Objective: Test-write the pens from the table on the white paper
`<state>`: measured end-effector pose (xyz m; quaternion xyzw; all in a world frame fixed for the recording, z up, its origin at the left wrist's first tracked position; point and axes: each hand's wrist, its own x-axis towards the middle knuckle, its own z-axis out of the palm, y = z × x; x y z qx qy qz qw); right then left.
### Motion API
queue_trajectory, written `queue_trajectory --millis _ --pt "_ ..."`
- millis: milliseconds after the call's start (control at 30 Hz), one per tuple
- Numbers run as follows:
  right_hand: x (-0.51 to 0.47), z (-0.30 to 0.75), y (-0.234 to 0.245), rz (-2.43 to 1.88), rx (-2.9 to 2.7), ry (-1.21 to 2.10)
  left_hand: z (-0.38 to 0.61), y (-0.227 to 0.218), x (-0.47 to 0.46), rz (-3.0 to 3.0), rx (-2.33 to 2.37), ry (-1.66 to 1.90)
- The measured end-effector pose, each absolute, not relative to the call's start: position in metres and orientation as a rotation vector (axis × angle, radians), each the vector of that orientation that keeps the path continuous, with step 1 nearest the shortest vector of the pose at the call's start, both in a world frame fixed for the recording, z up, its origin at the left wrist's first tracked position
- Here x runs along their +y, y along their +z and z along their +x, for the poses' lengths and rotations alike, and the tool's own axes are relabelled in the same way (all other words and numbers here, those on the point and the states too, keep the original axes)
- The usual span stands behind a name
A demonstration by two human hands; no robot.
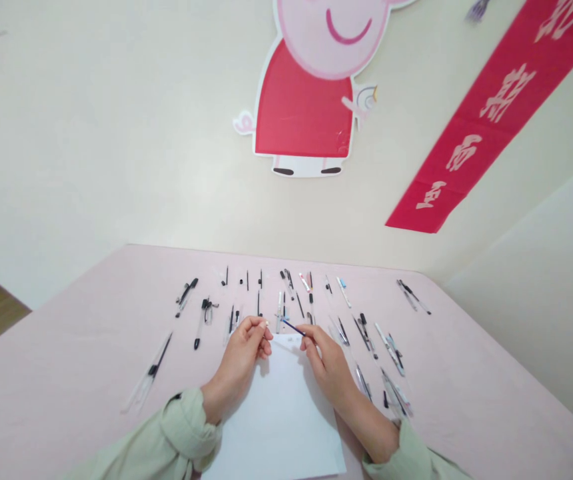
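My right hand (322,355) pinches a thin dark-blue pen refill (294,327) between thumb and fingers. The refill's tip points up and to the left, toward my other hand. My left hand (247,347) is closed, with thumb and forefinger pressed on a tiny pale piece (267,323) too small to name. The two hands are a short way apart above a white sheet of paper (281,420). A few small marks show near the paper's top edge. Just beyond the hands lie pen parts, including a black refill (259,303).
Pen barrels, caps and refills lie in small groups across the pink tablecloth (66,373). Clear barrels (144,387) are at the left, pen parts (395,393) at the right, and two pens (413,297) at the far right. A wall (166,167) borders the table's back.
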<state>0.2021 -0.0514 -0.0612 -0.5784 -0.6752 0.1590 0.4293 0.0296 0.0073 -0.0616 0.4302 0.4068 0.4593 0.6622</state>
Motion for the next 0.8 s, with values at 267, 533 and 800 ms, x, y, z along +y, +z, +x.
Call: queue_trajectory --millis 267,533,800 --pt "-0.0514 0.2022 -0.0595 -1.444 -1.744 0.367 0.0289 -0.0650 0.0090 0.964 0.885 1.046" --pt "-0.0501 0.2024 -0.0607 -1.461 -1.755 0.364 0.0295 -0.0673 0.0091 0.969 0.872 1.048" --pt "-0.0502 0.2021 -0.0583 -1.474 -1.760 0.387 0.0294 -0.0683 0.0096 0.982 0.865 1.026"
